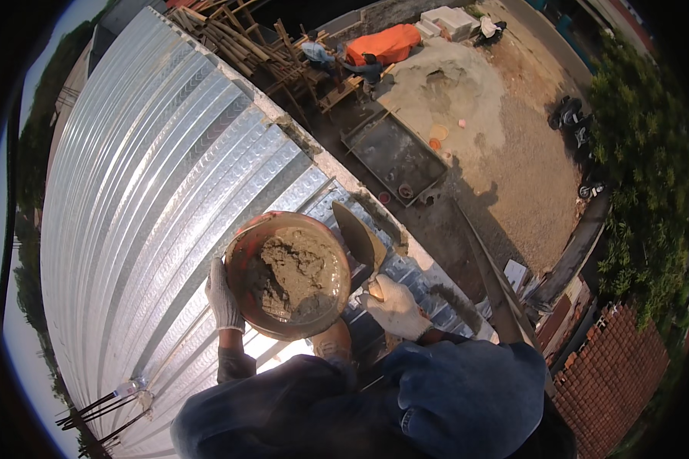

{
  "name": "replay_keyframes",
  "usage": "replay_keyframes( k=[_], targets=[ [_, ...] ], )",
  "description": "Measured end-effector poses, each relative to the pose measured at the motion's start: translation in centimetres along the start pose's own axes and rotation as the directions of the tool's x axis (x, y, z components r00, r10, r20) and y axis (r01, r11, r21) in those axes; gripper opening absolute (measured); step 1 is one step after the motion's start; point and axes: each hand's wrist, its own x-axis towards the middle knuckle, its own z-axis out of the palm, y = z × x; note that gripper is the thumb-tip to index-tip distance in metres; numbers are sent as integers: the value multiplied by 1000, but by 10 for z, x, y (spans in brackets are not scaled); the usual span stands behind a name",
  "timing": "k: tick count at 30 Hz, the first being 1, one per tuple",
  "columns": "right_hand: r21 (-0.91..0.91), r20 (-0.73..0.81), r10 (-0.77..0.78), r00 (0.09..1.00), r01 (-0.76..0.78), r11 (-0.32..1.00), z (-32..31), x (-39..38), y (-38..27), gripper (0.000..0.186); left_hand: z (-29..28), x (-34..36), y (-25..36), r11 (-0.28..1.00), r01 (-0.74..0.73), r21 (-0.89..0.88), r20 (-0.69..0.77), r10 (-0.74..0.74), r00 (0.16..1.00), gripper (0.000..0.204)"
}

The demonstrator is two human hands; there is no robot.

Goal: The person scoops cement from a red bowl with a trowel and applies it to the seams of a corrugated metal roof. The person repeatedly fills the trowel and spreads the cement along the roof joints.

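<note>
One gloved left hand point(223, 298), fingers pointing forward, lies along one bucket point(240, 256) of mortar point(302, 264); whether it grips is unclear. Beside the bucket, one trowel point(357, 233) points forward-left, handle clenched in one gloved right hand point(394, 306), forearm angled inward.

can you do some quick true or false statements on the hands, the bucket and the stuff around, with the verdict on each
1. The left hand is against the side of the bucket. True.
2. The bucket is empty. False: it holds wet, grey-brown mortar.
3. The right hand grips a trowel. True.
4. The trowel's blade is buried in the mix. False: it is outside the bucket, to its right.
5. Both hands are bare. False: they wear pale gloves.
6. An orange sheet shows near two people in the background. True.
</note>
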Motion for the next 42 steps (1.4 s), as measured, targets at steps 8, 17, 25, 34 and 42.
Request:
replay_keyframes(
  k=[8,17,25,34,42],
  targets=[
    [-58,-116,-138,984,132,990,-25,49,-55,35,5,-5,3,999,21,-49,33,-19,999,45],
    [-56,-70,-65,995,61,997,-26,50,-59,36,4,-6,6,999,-2,-50,23,3,1000,44],
    [-110,-65,-57,996,49,993,-27,50,-59,35,5,-7,5,999,7,-43,32,-6,999,44],
    [-69,-69,-133,989,128,989,-24,54,-53,37,-4,-2,10,999,-45,-5,18,45,999,45],
    [-65,-54,-67,996,63,996,-29,51,-56,37,6,-8,8,999,-36,11,32,36,999,46]
  ],
)
